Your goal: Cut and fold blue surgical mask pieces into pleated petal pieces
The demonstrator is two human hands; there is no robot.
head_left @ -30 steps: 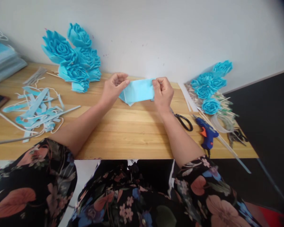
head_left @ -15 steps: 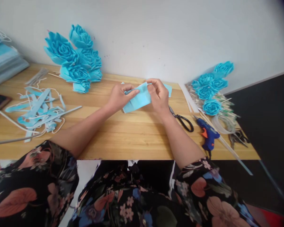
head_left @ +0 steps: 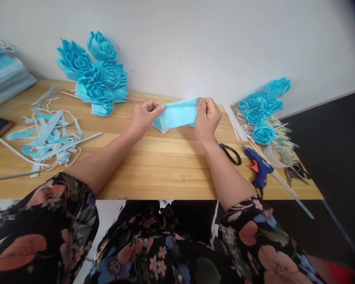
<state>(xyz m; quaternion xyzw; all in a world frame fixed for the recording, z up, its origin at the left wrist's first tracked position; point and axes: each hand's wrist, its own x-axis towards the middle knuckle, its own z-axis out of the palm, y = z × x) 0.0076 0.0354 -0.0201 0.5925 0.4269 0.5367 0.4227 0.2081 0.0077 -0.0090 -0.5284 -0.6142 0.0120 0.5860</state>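
Observation:
A light blue sheet of mask fabric (head_left: 180,113) is stretched between my two hands, just above the table (head_left: 154,169). My left hand (head_left: 145,117) pinches its left edge between thumb and fingers. At the other end, my right hand (head_left: 207,117) grips the fabric with the thumb on top and the fingers curled. The sheet looks folded along its upper edge, and a corner hangs down near my left fingers. Below my right wrist lie black-handled scissors (head_left: 231,153), their blades partly hidden by my arm.
Blue fabric flowers (head_left: 100,75) stand at the back left; smaller flowers (head_left: 263,106) lie at the right. Cut strips and ear loops (head_left: 50,136) are heaped on the left, beside stacked masks (head_left: 6,75). A blue glue gun (head_left: 260,169) lies near the right edge.
My hands have moved apart, the right one to the right. The fabric between them is now pulled out wider and more level than before.

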